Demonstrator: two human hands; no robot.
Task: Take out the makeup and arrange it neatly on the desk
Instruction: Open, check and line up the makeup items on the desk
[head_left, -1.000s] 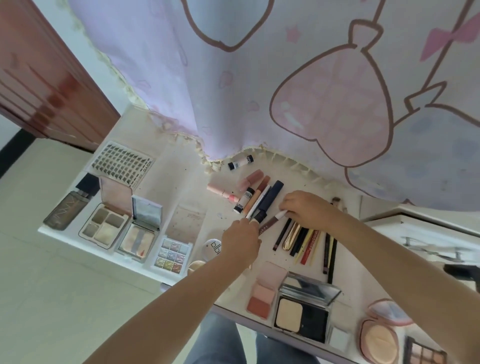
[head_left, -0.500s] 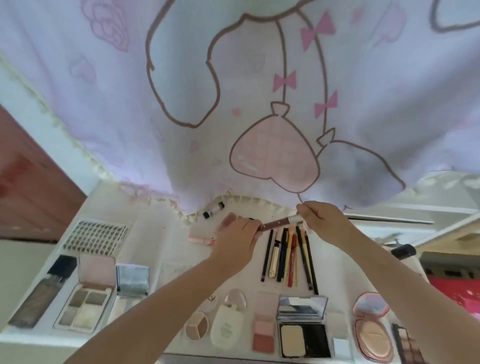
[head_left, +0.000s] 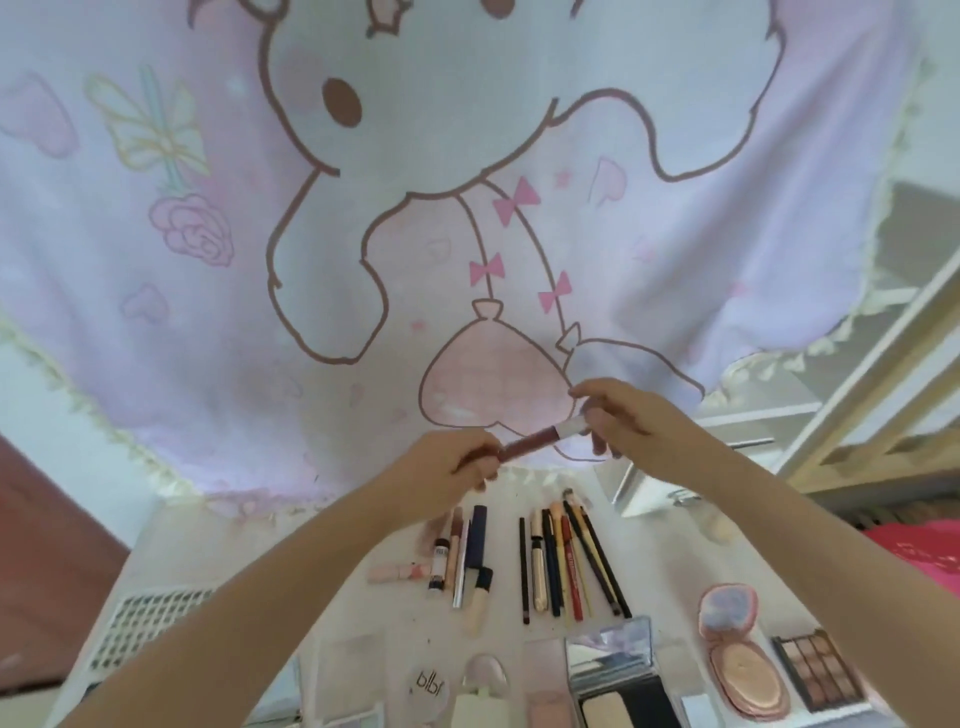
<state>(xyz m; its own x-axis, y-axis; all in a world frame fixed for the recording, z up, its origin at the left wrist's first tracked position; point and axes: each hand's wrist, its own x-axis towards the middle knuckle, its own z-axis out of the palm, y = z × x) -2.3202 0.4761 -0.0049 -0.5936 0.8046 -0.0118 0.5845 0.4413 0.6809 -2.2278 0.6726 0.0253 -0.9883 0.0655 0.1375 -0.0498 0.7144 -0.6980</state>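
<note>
We pinch the lip pencil (head_left: 524, 444) at both ends, left hand (head_left: 449, 470) and right hand (head_left: 621, 415); lay it parallel beside the pencil row (head_left: 566, 564).

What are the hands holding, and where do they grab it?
A lip gloss tube, lifted above the desk. The left hand grips its dark red end; the right hand pinches its pale cap end.

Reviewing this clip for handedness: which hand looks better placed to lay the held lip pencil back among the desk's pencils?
Probably the right hand: it pinches the lip pencil at its pale cap end and hangs above the pencil row; the left hand sits over the tubes.
</note>
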